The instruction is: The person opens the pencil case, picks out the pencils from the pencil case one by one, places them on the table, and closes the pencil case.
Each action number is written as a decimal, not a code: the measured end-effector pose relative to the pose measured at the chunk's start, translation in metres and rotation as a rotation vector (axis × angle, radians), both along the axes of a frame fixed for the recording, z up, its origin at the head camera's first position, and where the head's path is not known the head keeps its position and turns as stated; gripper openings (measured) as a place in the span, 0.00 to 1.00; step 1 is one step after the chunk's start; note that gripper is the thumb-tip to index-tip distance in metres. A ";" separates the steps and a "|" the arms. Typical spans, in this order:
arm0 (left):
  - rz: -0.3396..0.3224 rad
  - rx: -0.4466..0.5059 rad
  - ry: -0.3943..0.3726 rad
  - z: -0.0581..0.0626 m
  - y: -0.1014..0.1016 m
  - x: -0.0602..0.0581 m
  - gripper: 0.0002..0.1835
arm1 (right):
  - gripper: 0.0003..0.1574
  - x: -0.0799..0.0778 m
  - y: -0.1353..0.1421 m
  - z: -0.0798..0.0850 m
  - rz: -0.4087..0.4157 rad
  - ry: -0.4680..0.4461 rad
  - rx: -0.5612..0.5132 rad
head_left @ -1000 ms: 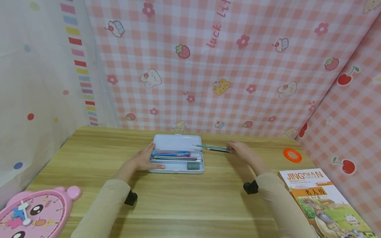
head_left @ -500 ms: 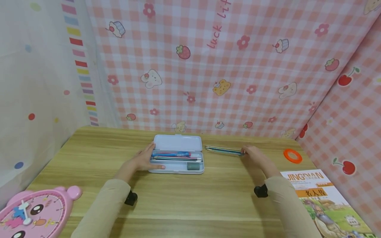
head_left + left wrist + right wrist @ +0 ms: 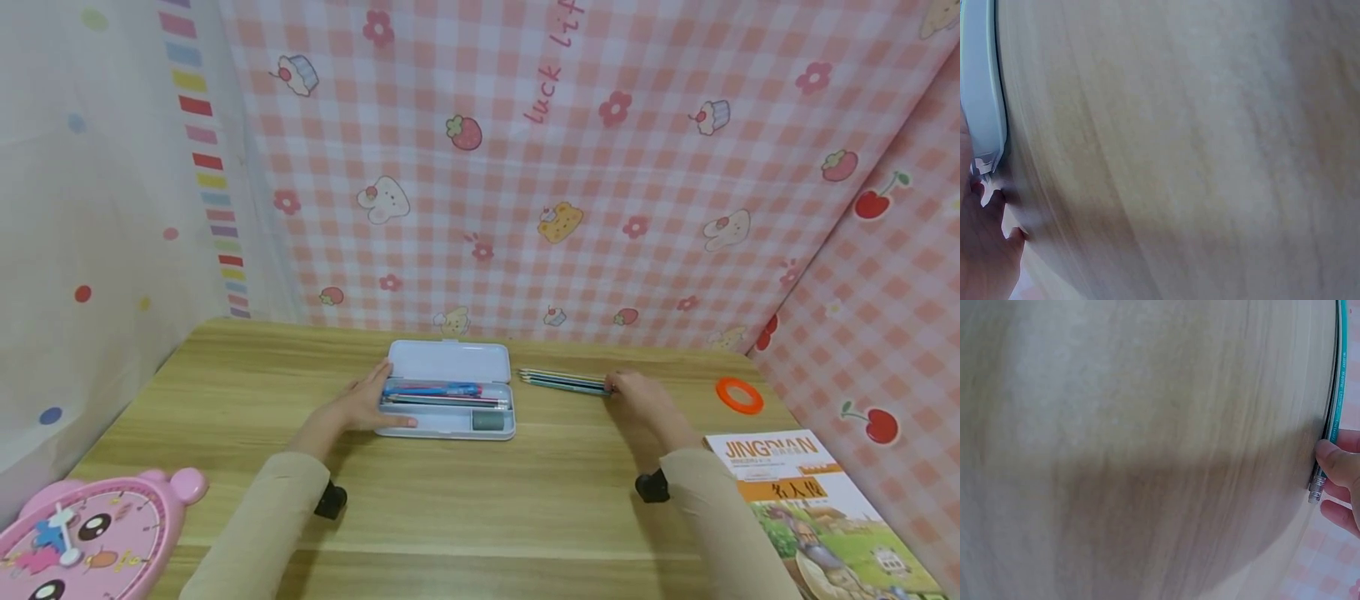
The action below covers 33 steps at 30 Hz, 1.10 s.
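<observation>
A white pencil case (image 3: 450, 362) lies open at the back middle of the table. Inside are a blue pen (image 3: 442, 390), a few pencils (image 3: 442, 401) and a dark green block (image 3: 488, 420). My left hand (image 3: 363, 407) rests on the case's left end, thumb across the front compartment, fingers spread by the hinge side. To the right of the case, my right hand (image 3: 637, 396) pinches the eraser ends of several pencils (image 3: 566, 382), their points toward the case. In the right wrist view, thumb and fingers lie on both sides of a teal pencil (image 3: 1339, 381).
An orange ring (image 3: 739, 396) lies at the far right of the table. Books (image 3: 825, 500) sit at the right, beside my right forearm. A pink clock (image 3: 105, 533) stands front left. Patterned cloth (image 3: 480, 183) hangs behind the table's back edge.
My right hand has moved right and slightly down with the pencils, which went from a crossed bunch near the lid to lying side by side. My left hand has stayed on the case.
</observation>
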State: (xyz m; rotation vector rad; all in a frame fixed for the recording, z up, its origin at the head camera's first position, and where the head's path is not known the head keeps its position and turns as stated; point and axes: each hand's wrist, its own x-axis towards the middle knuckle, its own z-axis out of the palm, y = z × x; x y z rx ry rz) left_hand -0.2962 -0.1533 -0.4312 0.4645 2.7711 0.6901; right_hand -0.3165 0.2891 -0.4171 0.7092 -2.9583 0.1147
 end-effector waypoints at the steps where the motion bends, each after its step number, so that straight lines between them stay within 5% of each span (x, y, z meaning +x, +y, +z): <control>1: 0.000 -0.001 0.001 0.000 0.000 0.000 0.61 | 0.05 0.000 -0.001 0.000 -0.001 0.007 0.001; 12: -0.009 -0.012 0.009 -0.001 0.000 -0.001 0.62 | 0.04 0.001 -0.003 -0.001 -0.044 0.022 0.009; 18: -0.005 -0.009 0.010 -0.001 -0.001 -0.001 0.62 | 0.03 -0.001 -0.008 -0.001 -0.059 -0.011 -0.102; 33: -0.005 0.001 0.007 0.000 0.000 -0.001 0.62 | 0.09 -0.003 -0.078 0.011 0.054 -0.136 -0.237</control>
